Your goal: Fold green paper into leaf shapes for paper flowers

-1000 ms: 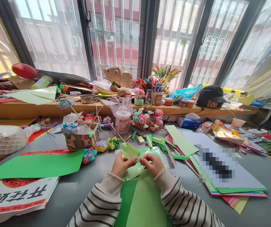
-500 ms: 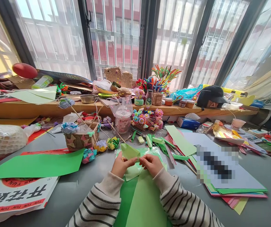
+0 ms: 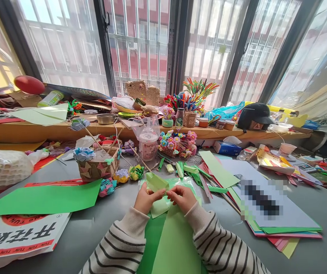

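Observation:
A folded piece of light green paper (image 3: 157, 182) is held up between both hands, just above the table. My left hand (image 3: 145, 198) is closed on its left side, thumb in front. At its lower right corner, my right hand (image 3: 182, 197) pinches the edge with thumb and forefinger. Under the hands lies a small light green paper piece (image 3: 159, 208). A long light green sheet (image 3: 177, 243) lies below, over a darker green sheet (image 3: 152, 243). Folded paper flowers, one of them yellow and green (image 3: 136, 172), sit beyond my left hand.
Left are a large green sheet (image 3: 43, 199), a white printed bag (image 3: 23, 236) and a basket (image 3: 94, 171) with paper flowers. Green strips (image 3: 192, 169) and a paper stack (image 3: 283, 205) lie right. A plastic cup (image 3: 148, 146) stands behind, before a cluttered wooden ledge (image 3: 123, 133).
My right hand has shifted very slightly left along the folded paper's corner. My left hand and the other things look the same.

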The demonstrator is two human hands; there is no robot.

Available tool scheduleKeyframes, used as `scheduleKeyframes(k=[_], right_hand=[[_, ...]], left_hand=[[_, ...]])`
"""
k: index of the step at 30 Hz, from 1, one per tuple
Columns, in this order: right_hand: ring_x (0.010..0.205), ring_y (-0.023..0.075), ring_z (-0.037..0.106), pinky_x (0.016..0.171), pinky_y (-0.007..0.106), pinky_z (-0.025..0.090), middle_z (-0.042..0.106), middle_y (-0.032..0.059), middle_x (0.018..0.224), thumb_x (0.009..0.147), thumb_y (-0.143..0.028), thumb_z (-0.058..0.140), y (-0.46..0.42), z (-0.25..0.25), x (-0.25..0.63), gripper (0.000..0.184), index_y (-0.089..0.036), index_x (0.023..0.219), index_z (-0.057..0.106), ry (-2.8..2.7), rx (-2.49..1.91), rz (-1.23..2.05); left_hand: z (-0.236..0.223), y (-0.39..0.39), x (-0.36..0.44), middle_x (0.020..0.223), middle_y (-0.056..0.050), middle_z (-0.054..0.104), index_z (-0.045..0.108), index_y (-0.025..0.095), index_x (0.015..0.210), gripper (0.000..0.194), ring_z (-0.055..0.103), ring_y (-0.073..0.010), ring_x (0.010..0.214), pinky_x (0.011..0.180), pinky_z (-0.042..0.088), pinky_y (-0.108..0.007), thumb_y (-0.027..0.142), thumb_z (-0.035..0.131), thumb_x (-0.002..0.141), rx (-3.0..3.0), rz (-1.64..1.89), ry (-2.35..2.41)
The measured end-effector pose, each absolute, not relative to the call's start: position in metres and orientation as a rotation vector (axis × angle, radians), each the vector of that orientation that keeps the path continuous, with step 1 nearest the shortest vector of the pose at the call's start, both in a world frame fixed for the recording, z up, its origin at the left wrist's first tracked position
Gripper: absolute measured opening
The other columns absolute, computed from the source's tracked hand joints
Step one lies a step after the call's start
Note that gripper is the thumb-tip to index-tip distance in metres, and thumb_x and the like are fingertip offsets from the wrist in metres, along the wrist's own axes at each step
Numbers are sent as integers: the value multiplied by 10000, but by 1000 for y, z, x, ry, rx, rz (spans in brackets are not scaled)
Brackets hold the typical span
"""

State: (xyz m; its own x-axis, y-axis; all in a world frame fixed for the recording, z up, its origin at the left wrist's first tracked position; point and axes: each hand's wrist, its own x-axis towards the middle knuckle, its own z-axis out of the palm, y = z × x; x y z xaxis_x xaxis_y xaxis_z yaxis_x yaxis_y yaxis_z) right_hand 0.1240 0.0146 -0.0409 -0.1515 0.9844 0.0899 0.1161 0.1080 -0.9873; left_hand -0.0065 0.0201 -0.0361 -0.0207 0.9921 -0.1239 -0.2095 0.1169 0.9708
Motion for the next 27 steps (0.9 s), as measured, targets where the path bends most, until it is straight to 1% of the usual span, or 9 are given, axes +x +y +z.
scheduleKeyframes(k=[4, 7, 10, 12, 15, 19, 23, 27], right_hand=[[426, 70, 444, 412, 199, 391, 508, -11, 504, 580, -350, 545, 12, -38, 124, 223, -133, 553, 496, -1459, -1171, 1207], [412, 68, 435, 399, 199, 381, 495, -18, 482, 575, -365, 542, 13, -40, 128, 241, -134, 541, 484, -1446, -1195, 1235], [402, 65, 422, 391, 198, 374, 481, -23, 458, 566, -394, 541, 15, -43, 133, 275, -130, 523, 477, -1411, -1240, 1256], [409, 63, 427, 400, 197, 380, 483, -25, 467, 564, -415, 539, 17, -42, 136, 293, -131, 530, 475, -1375, -1226, 1290], [450, 68, 457, 430, 197, 400, 498, -18, 513, 577, -427, 531, 17, -40, 135, 300, -132, 565, 481, -1328, -1143, 1282], [517, 96, 502, 457, 215, 430, 513, -14, 562, 553, -381, 585, 16, -39, 130, 281, -138, 668, 502, -1324, -1050, 1265], [466, 90, 486, 470, 235, 436, 498, -25, 513, 543, -368, 600, 17, -40, 133, 250, -143, 609, 511, -1356, -1056, 1191], [426, 84, 470, 447, 236, 428, 495, -27, 487, 521, -392, 602, 19, -38, 140, 267, -144, 580, 523, -1357, -1106, 1212]], left_hand=[[-38, 20, -5, 549, 13, 605, 420, 147, 761, 464, 572, -124, 511, 488, 467, -228, 199, 716, 407, 957, 1268, 1134], [-38, 22, -8, 536, 19, 603, 421, 151, 743, 446, 573, -121, 502, 486, 476, -227, 165, 716, 408, 899, 1305, 1133], [-34, 25, -15, 526, 50, 584, 423, 160, 706, 397, 567, -89, 488, 510, 484, -202, 122, 703, 427, 735, 1481, 1169], [-31, 27, -17, 571, 43, 598, 422, 171, 725, 412, 580, -102, 528, 508, 488, -210, 102, 700, 429, 779, 1527, 1136], [-29, 25, -14, 575, 31, 613, 420, 172, 740, 441, 584, -117, 528, 485, 480, -210, 138, 713, 412, 832, 1437, 1128], [-32, 20, -5, 586, 11, 626, 412, 164, 789, 503, 589, -143, 549, 497, 469, -233, 199, 721, 395, 938, 1281, 1086], [-33, 17, -3, 655, -22, 632, 450, 151, 759, 445, 593, -170, 608, 529, 463, -256, 236, 712, 410, 993, 1145, 986], [-29, 18, -6, 636, -22, 626, 492, 151, 766, 412, 593, -158, 588, 535, 456, -241, 283, 697, 433, 904, 1188, 980]])
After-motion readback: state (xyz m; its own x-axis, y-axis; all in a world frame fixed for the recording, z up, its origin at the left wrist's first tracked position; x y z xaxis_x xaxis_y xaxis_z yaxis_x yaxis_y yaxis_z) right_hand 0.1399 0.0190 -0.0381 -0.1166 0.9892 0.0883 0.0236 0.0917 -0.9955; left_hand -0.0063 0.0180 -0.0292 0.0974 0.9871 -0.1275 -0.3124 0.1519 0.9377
